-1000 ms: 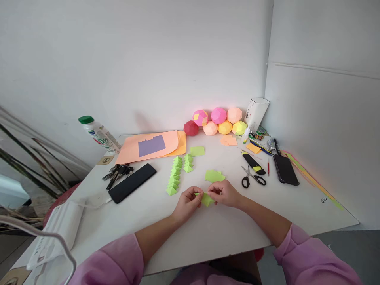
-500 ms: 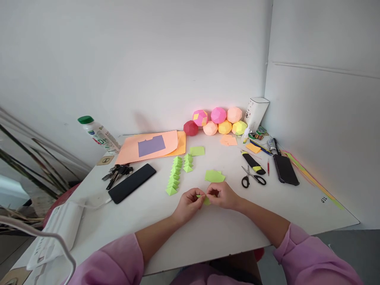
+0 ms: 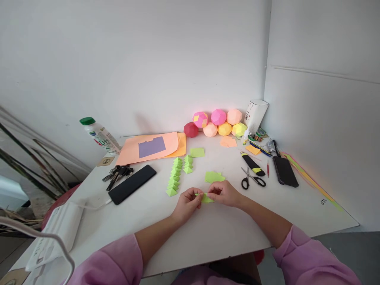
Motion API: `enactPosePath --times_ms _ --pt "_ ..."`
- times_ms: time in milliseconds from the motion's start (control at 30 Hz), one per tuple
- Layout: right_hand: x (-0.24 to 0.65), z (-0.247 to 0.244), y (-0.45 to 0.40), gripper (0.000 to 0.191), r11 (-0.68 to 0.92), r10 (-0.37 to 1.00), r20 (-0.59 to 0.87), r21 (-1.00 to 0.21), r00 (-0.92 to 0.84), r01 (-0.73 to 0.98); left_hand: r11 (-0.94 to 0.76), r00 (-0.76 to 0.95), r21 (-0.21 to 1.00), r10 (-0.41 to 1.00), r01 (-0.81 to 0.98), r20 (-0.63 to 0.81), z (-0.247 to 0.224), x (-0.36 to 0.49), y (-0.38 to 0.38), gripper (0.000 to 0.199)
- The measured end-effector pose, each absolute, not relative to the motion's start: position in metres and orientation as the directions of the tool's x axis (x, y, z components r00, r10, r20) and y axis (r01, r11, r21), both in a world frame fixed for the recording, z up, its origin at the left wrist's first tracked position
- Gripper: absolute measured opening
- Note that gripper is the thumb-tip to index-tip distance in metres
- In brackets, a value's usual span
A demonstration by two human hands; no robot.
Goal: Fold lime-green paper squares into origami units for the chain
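A small piece of light green paper [image 3: 207,198] is pinched between both my hands above the near part of the table. My left hand [image 3: 188,204] grips its left edge, fingers curled. Thumb and fingers of my right hand [image 3: 225,194] hold its right side. Just beyond the hands lie loose green paper pieces [image 3: 215,176]. To the left stand two rows of folded green paper units, a longer row [image 3: 173,178] and a shorter row [image 3: 188,164]. Another flat green paper sheet [image 3: 197,152] lies behind them.
Scissors [image 3: 252,178], a black-and-yellow cutter [image 3: 253,164] and a phone [image 3: 285,170] lie right. Faceted paper balls [image 3: 219,117] line the wall. On the left are a black power bank [image 3: 132,184], keys [image 3: 118,174], a bottle [image 3: 101,136] and orange paper [image 3: 127,152].
My hands have drawn slightly apart, and more of the green paper shows between them. The things on the table have stayed in place.
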State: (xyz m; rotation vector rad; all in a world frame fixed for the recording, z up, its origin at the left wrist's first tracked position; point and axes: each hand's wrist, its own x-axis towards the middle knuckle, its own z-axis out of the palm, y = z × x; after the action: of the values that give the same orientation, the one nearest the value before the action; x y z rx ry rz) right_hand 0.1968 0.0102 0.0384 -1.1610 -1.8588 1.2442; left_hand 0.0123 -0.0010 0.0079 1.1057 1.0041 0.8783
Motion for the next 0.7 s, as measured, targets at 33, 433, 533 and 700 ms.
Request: enactPosePath --times_ms 33,433,533,700 --pt "0.1954 0.0382 0.0090 0.016 0.166 0.901 0.007 -0.930 -0.434 0.328 0.225 0.309 0.971 0.932 -0.079 -0.191 0.0078 0.0126 -0.0011 0.032" --pt "0.1959 0.0370 0.0062 0.023 -0.026 0.906 -0.119 -0.973 -0.407 0.228 0.140 0.275 0.963 0.958 -0.230 -0.074 0.0059 0.0145 -0.0005 0.027" --pt "0.1933 0.0346 0.0069 0.024 -0.081 0.908 -0.142 -0.983 -0.395 0.167 0.151 0.336 0.966 0.939 -0.209 -0.073 0.0081 0.0148 -0.0011 0.033" --pt "0.1925 0.0316 0.0121 0.028 -0.149 0.916 -0.157 -0.988 -0.370 0.051 0.176 0.341 0.968 0.934 -0.178 -0.107 0.0087 0.0139 -0.0013 0.039"
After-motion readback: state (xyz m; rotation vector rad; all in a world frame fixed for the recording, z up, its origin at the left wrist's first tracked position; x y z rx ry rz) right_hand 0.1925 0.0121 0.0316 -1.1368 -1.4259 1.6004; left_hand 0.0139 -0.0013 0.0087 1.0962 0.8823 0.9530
